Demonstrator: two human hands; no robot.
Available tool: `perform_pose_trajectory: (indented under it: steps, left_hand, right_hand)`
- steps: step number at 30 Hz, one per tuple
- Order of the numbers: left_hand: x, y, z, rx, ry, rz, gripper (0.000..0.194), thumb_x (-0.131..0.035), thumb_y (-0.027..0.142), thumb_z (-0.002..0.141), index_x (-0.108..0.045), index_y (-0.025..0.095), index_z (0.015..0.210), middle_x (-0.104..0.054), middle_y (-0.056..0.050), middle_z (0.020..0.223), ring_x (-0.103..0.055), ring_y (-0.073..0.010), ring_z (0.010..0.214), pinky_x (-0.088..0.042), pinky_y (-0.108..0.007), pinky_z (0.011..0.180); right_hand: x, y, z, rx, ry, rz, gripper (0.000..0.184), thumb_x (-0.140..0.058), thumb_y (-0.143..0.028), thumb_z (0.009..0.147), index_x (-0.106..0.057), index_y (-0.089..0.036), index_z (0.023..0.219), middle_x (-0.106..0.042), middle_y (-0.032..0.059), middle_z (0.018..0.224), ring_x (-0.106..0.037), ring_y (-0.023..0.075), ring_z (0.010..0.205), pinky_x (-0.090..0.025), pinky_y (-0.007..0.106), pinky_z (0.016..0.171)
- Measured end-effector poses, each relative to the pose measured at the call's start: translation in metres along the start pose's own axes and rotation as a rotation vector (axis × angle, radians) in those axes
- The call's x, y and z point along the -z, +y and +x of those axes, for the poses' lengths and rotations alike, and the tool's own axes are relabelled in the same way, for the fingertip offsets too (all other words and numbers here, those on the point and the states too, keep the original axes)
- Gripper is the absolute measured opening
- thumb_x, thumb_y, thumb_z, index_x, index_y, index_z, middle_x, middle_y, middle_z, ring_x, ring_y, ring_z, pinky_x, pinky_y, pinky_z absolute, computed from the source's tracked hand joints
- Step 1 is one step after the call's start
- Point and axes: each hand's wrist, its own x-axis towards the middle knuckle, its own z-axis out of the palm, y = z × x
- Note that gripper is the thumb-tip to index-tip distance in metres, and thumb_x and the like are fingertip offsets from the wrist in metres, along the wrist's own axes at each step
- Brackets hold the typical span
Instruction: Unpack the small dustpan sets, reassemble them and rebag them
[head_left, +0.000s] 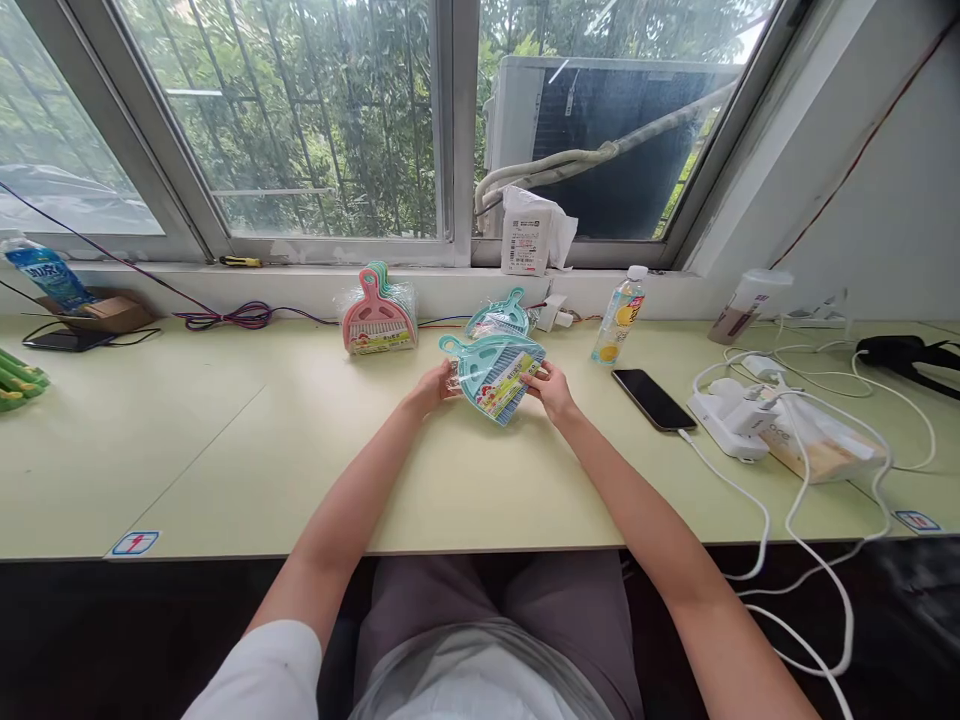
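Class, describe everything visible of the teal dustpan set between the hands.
The dustpan set looks plastic, with a looped handle at its upper left. Grey-blue bristles and a yellow label show through clear wrap. It sits tilted, left hand and right hand gripping opposite sides; whether it touches the table is unclear.

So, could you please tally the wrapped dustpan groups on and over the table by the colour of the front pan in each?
Pink in front: 1, the pink dustpan near the window wall
Teal in front: 2, the held dustpan and the rear teal dustpan
Total: 3
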Motion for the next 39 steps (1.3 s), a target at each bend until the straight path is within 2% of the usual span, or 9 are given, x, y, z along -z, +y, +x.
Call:
perform_pose_trajectory:
  steps: [4,13,17,22,26,30,33,37,39]
  left_hand:
    - [-0.004,0.001,0.008,-0.031,0.168,0.011,0.036,-0.051,0.050,0.089,-0.062,0.016,0.092,-0.066,-0.005,0.078,-0.062,-0.0137,0.065,-0.053,-0.027,0.064]
    - [-0.002,0.021,-0.010,-0.311,0.091,0.292,0.068,-0.049,0.071,0.078,-0.063,0.018,0.117,-0.069,-0.012,0.109,-0.063,-0.0235,0.104,-0.050,-0.033,0.083]
    - [0.005,0.028,-0.023,-0.309,-0.041,0.486,0.062,-0.066,0.065,0.069,-0.070,0.013,0.102,-0.073,-0.014,0.094,-0.066,-0.0229,0.088,-0.049,-0.034,0.082]
    - [0.010,0.020,-0.013,-0.337,0.033,0.478,0.042,-0.079,0.049,0.058,-0.069,0.015,0.082,-0.072,-0.009,0.082,-0.065,-0.0174,0.073,-0.048,-0.030,0.073]
    - [0.036,0.029,-0.005,-0.386,0.327,0.512,0.024,-0.069,0.037,0.071,-0.064,0.016,0.081,-0.070,-0.007,0.077,-0.064,-0.0163,0.068,-0.048,-0.030,0.071]
    - [0.087,0.055,-0.021,-0.359,0.661,0.929,0.007,-0.063,0.023,0.075,-0.066,0.020,0.080,-0.070,-0.006,0.080,-0.064,-0.0240,0.087,-0.046,-0.039,0.086]
    - [0.116,0.070,-0.046,-0.320,0.911,1.173,0.008,-0.062,0.016,0.073,-0.067,0.020,0.079,-0.069,-0.010,0.096,-0.057,-0.0313,0.107,-0.033,-0.052,0.101]
    - [0.105,0.076,-0.065,-0.601,1.332,1.098,0.031,-0.055,0.019,0.080,-0.061,0.017,0.111,-0.049,-0.015,0.135,-0.033,-0.0328,0.133,-0.016,-0.058,0.111]
    - [0.076,0.073,-0.060,-0.720,1.215,0.935,0.032,-0.047,0.026,0.088,-0.058,0.018,0.117,-0.048,-0.013,0.136,-0.035,-0.0283,0.133,-0.023,-0.050,0.112]
  right_hand:
    - [0.010,-0.010,0.006,-0.078,-0.079,-0.018,0.031,-0.080,-0.011,0.061,-0.066,-0.017,0.088,-0.074,0.0044,0.087,-0.070,0.0177,0.079,-0.060,0.034,0.079]
    - [0.033,-0.030,0.007,-0.070,-0.175,-0.080,0.035,-0.081,-0.014,0.060,-0.070,-0.016,0.094,-0.074,0.0067,0.097,-0.070,0.0191,0.086,-0.059,0.032,0.078]
    - [0.025,-0.030,-0.001,-0.113,-0.306,-0.188,0.040,-0.083,-0.018,0.060,-0.071,-0.017,0.098,-0.074,0.0087,0.099,-0.070,0.0217,0.088,-0.060,0.033,0.076]
    - [0.021,-0.034,-0.005,-0.138,-0.342,-0.223,0.043,-0.083,-0.019,0.060,-0.071,-0.018,0.101,-0.074,0.0089,0.096,-0.070,0.0228,0.088,-0.060,0.036,0.078]
    - [0.033,-0.041,0.000,-0.103,-0.230,-0.153,0.039,-0.083,-0.015,0.059,-0.070,-0.016,0.096,-0.074,0.0081,0.095,-0.071,0.0213,0.086,-0.060,0.035,0.079]
    - [0.042,-0.044,0.009,0.010,-0.013,0.008,0.034,-0.081,-0.013,0.060,-0.067,-0.018,0.090,-0.074,0.0046,0.091,-0.070,0.0200,0.088,-0.060,0.034,0.083]
    - [0.044,-0.041,0.012,0.102,0.081,0.110,0.030,-0.078,-0.015,0.063,-0.064,-0.020,0.089,-0.073,0.0032,0.094,-0.069,0.0201,0.096,-0.058,0.034,0.088]
    - [0.038,-0.035,0.010,0.183,0.115,0.148,0.028,-0.075,-0.020,0.067,-0.062,-0.021,0.092,-0.071,0.0042,0.102,-0.065,0.0211,0.106,-0.057,0.034,0.091]
    - [0.032,-0.030,0.008,0.200,0.129,0.141,0.030,-0.076,-0.023,0.067,-0.062,-0.021,0.093,-0.070,0.0049,0.104,-0.064,0.0215,0.109,-0.057,0.035,0.092]
